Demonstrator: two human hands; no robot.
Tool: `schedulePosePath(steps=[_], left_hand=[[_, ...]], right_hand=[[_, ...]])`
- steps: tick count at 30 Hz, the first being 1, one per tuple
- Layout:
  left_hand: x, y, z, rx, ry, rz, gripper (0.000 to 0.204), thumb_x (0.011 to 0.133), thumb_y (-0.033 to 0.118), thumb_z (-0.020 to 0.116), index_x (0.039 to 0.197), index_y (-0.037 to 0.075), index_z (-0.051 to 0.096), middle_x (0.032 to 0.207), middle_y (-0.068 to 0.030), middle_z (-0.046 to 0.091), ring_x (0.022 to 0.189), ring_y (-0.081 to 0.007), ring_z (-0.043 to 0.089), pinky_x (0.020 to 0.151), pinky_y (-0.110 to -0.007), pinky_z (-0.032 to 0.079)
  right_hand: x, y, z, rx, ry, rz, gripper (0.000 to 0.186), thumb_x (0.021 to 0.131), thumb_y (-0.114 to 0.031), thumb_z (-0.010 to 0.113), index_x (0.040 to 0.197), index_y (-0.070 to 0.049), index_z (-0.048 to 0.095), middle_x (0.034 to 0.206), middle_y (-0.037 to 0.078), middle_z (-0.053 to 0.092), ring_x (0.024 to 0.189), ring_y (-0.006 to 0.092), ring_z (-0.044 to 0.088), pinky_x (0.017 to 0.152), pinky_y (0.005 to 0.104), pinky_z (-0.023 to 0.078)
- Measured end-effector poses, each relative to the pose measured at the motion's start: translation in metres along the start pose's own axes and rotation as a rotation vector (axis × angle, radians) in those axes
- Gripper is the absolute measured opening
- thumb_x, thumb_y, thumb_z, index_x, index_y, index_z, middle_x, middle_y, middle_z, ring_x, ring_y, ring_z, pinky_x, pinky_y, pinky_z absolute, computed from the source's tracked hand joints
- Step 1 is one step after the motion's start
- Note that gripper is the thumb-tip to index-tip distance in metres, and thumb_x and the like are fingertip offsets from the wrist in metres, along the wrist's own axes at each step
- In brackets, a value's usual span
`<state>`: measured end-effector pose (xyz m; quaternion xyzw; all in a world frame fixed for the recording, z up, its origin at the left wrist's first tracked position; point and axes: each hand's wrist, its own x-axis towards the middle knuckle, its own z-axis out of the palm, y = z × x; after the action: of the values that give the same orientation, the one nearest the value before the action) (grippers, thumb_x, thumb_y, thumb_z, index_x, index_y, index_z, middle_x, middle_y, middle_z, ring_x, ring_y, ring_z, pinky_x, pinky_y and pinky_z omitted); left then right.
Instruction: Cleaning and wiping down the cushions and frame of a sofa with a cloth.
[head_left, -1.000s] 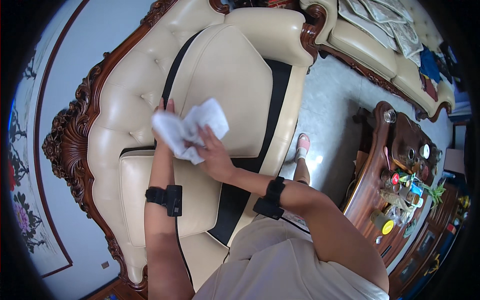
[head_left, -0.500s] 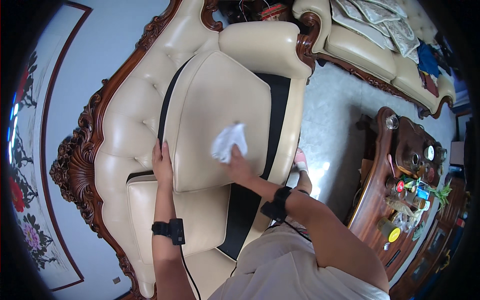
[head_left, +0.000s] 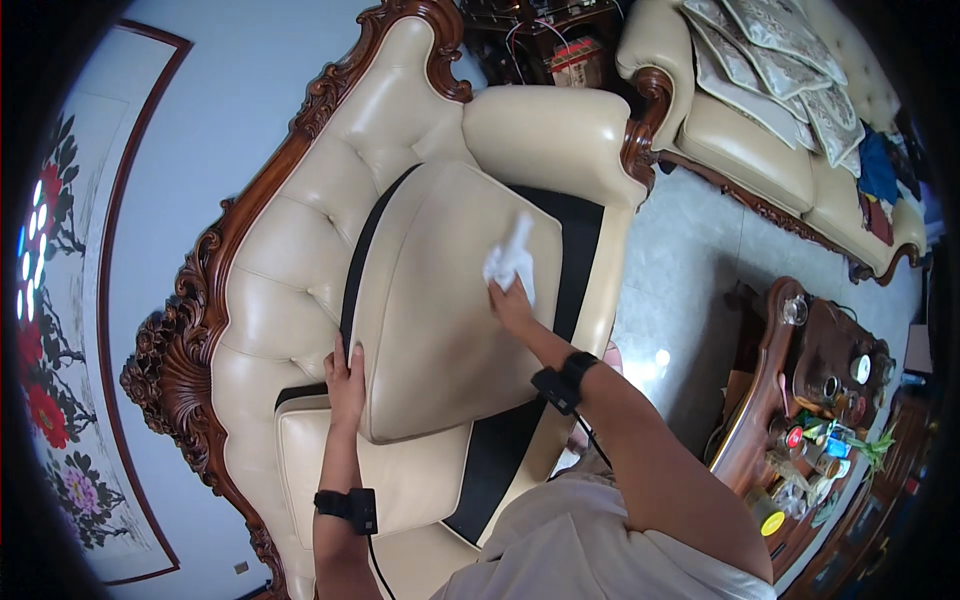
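Observation:
A loose cream leather seat cushion (head_left: 455, 340) lies tilted on the sofa, its near edge overlapping another seat cushion (head_left: 310, 450). My left hand (head_left: 346, 385) grips its left edge, close to the tufted backrest, with the thumb toward the top face. In my right hand (head_left: 512, 308) is a bunched white cloth (head_left: 510, 265), held against the right part of the cushion's top; one end of the cloth is blurred. Greyish shading shows on the leather left of the right hand. The black sofa base (head_left: 578, 255) is exposed along the cushion's right side.
Carved dark wood (head_left: 185, 365) frames the sofa back; a padded armrest (head_left: 545, 130) stands at the far end. At right, a wooden tea table (head_left: 745, 425) carries jars, cups and a plant. Beyond the grey tiled floor (head_left: 690, 230) sits another sofa (head_left: 750, 125) with stacked pillows.
My right hand has moved the cloth right and slightly farther away across the cushion. The left hand keeps its hold on the edge. The whole view has shifted, so everything appears lower.

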<state>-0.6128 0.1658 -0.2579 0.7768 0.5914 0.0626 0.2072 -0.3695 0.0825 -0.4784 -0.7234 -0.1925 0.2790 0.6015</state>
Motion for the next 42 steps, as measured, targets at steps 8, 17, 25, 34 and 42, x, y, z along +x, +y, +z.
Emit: schedulePosePath(steps=[8, 17, 25, 34, 42], left_hand=[[0.076, 0.044, -0.002, -0.067, -0.036, -0.032, 0.081, 0.087, 0.066, 0.045, 0.147, 0.014, 0.032, 0.13, -0.0255, 0.043, 0.121, -0.0385, 0.046, 0.103, -0.042, 0.035], [0.078, 0.062, 0.044, 0.258, 0.207, 0.097, 0.079, 0.084, 0.061, 0.055, 0.142, 0.01, 0.04, 0.118, -0.0219, 0.049, 0.111, -0.0387, 0.046, 0.1, -0.046, 0.035], [0.066, 0.047, 0.048, 0.194, 0.338, 0.119, 0.058, 0.093, 0.043, 0.049, 0.131, -0.001, 0.049, 0.117, -0.0215, 0.05, 0.106, -0.0382, 0.047, 0.091, -0.047, 0.039], [0.016, 0.027, 0.04, 0.26, 0.45, 0.094, 0.054, 0.087, 0.036, 0.055, 0.127, 0.001, 0.052, 0.113, -0.0198, 0.05, 0.104, -0.037, 0.048, 0.091, -0.047, 0.039], [-0.007, 0.016, 0.048, 0.162, 0.403, 0.108, 0.061, 0.089, 0.048, 0.054, 0.128, 0.002, 0.051, 0.115, -0.0198, 0.048, 0.108, -0.0365, 0.046, 0.093, -0.047, 0.037]], right_hand=[[-0.027, -0.014, 0.017, -0.077, -0.071, -0.184, 0.057, 0.086, -0.033, 0.062, 0.127, 0.002, 0.043, 0.12, 0.024, 0.055, 0.111, 0.0398, 0.054, 0.092, 0.0432, 0.044], [0.049, -0.094, 0.027, -0.248, -0.116, -0.739, 0.043, 0.081, -0.021, 0.067, 0.116, 0.001, 0.058, 0.13, 0.019, 0.049, 0.127, 0.0378, 0.042, 0.104, 0.0451, 0.037], [0.116, 0.03, -0.006, 0.003, -0.125, 0.001, 0.055, 0.086, -0.025, 0.06, 0.132, 0.0, 0.044, 0.127, 0.025, 0.052, 0.121, 0.0411, 0.047, 0.101, 0.0436, 0.039], [0.102, -0.097, 0.038, 0.09, -0.202, -0.518, 0.057, 0.087, -0.03, 0.062, 0.132, -0.001, 0.043, 0.129, 0.022, 0.05, 0.126, 0.0401, 0.041, 0.105, 0.0438, 0.033], [0.146, -0.071, 0.038, 0.09, -0.121, -0.154, 0.06, 0.087, -0.045, 0.058, 0.118, 0.006, 0.054, 0.119, 0.026, 0.055, 0.114, 0.0424, 0.05, 0.099, 0.0461, 0.038]])
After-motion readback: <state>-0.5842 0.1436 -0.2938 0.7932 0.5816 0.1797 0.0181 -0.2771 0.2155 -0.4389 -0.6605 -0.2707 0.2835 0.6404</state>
